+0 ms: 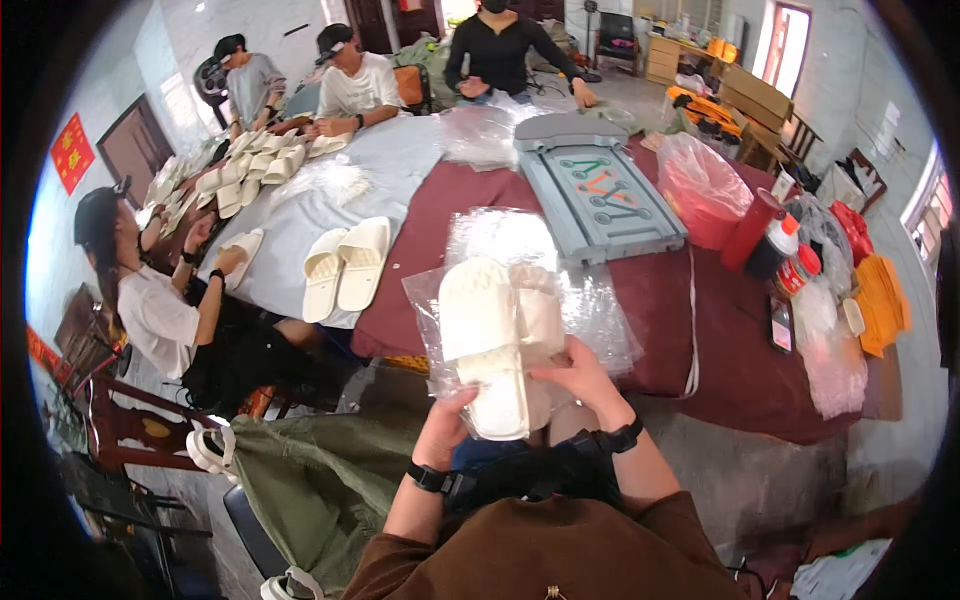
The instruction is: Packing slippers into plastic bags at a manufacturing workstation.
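Note:
A pair of cream slippers (478,310) sits in a clear plastic bag (425,300), raised in front of me over the table's near edge. My left hand (447,425) grips the pair at its lower left side. On the right side my right hand (585,382) holds it, thumb on top and fingers partly hidden beneath. Behind the slippers, a stack of clear plastic bags (500,235) lies on the dark red tablecloth (400,225). Another cream pair (362,262) rests unbagged on the grey-blue cloth to the left.
A grey plastic case (600,190) stands beyond the bags. To the right are a pink bag-lined bin (700,195), bottles (775,245), a phone (781,325) and orange packets (880,300). Several co-workers sit or stand around the table, near a slipper pile (245,170). Green cloth (320,480) hangs at lower left.

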Demonstrator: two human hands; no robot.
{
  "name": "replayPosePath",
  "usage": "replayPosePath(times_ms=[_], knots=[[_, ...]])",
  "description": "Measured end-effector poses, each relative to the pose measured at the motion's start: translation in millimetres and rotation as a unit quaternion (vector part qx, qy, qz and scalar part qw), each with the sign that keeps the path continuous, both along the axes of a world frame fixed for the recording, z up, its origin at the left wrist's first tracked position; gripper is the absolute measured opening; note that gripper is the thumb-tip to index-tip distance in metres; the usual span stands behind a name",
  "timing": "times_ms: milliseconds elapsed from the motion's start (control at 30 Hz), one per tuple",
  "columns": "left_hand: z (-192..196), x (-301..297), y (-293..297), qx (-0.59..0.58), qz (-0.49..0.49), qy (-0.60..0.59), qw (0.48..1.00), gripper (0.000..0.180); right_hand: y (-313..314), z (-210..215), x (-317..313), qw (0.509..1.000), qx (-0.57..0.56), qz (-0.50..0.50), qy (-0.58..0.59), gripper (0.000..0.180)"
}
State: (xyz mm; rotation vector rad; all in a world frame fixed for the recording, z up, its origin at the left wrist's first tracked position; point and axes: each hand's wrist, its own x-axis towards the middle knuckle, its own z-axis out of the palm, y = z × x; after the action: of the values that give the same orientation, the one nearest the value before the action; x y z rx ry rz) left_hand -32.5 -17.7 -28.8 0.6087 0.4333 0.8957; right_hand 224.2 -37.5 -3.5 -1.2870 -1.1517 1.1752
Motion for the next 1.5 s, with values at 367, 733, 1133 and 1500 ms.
replayPosePath(times_ms=[367, 733, 1133, 1500], knots=[[26.2, 5.2, -23.7, 0.032, 0.021, 0.139, 0.99, 0.039, -3.5, -4.3, -31.8, 0.995, 0.055, -0.072, -0.033, 0.051], [79.9, -125.4, -25.0, 0.115, 0.299, 0.317, 0.893, 0.04, -7.7, 21.9, 10.1, 0.875, 0.268, -0.124, -0.385, 0.055], [54.8, -378.5, -96.2, 0.037, 0.249, 0.877, 0.41, 0.048, -22.8, 64.1, 0.9, 0.841, 0.33, -0.233, -0.36, 0.024], [-177.3, -365.0, -128.9, -0.354, 0.266, 0.472, 0.762, 0.032, -1.2, 44.7, 37.8, 0.793, 0.339, -0.307, -0.403, 0.016]])
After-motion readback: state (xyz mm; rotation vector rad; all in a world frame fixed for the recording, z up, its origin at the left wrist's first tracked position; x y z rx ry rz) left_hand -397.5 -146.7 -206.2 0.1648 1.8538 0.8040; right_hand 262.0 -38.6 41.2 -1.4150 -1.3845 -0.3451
